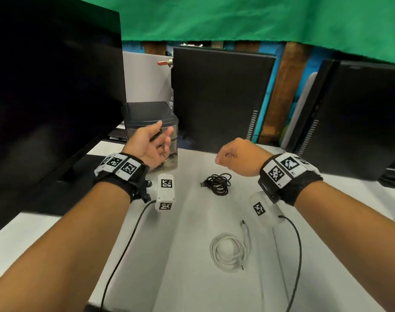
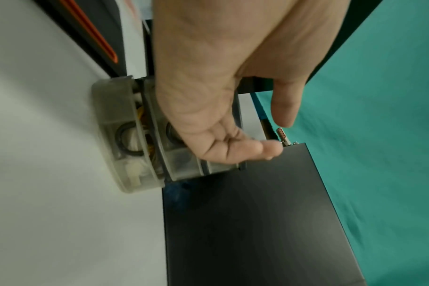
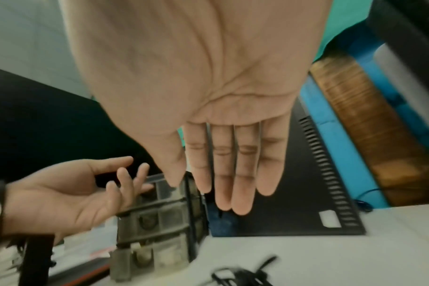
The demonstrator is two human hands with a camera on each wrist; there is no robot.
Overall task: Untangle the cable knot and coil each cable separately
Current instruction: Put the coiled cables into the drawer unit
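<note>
On a white counter (image 1: 187,278) crowded with computer gear, a person's two bare hands hang above the surface with nothing in either grip. Two cables lie apart from each other below the arms. A black cable (image 1: 217,183), gathered in a loose bundle with its plug poking out toward the left, rests near the middle of the counter, just below the right hand (image 1: 235,157). A white cable (image 1: 231,251) sits in a round coil closer to the person, its two ends trailing off to the right side of the loop. Neither hand touches either cable.

From the right wrist view the right hand's fingers (image 3: 245,174) are straight and held side by side, palm flat, though from above the same hand looks bent down at the wrist. The left hand (image 1: 150,144) is turned palm inward with its fingers loosely spread, raised in front of a clear plastic organizer box (image 1: 169,161) with a dark lid that stands at the back of the counter. Black computer cases (image 1: 219,97) stand upright behind, and a green cloth (image 1: 259,19) hangs across the top of the scene. Both wrists carry black straps with printed square markers.
</note>
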